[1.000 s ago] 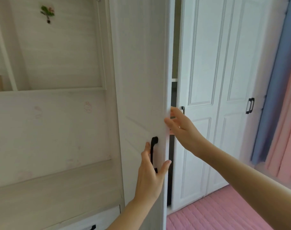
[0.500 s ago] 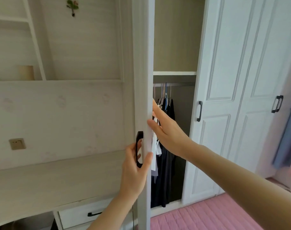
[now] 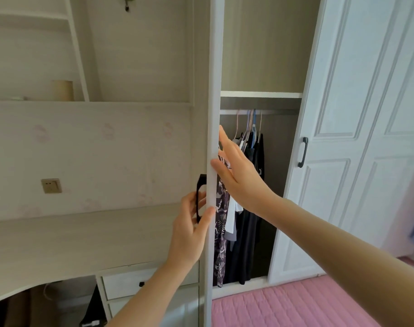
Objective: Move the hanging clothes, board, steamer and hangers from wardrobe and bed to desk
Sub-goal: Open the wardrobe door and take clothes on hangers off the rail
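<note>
Right now the left hand (image 3: 189,234) grips the door (image 3: 214,90) handle (image 3: 199,197), right hand (image 3: 236,175) flat-fingered on the door's inner edge, while the clothes (image 3: 246,208) hang just right of the door (long axis vertical), nearer the right hand.

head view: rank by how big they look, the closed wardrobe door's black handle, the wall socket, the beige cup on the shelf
1. Beige cup
2. Closed door's black handle, long but thin, so close to the cup
3. Wall socket
</note>
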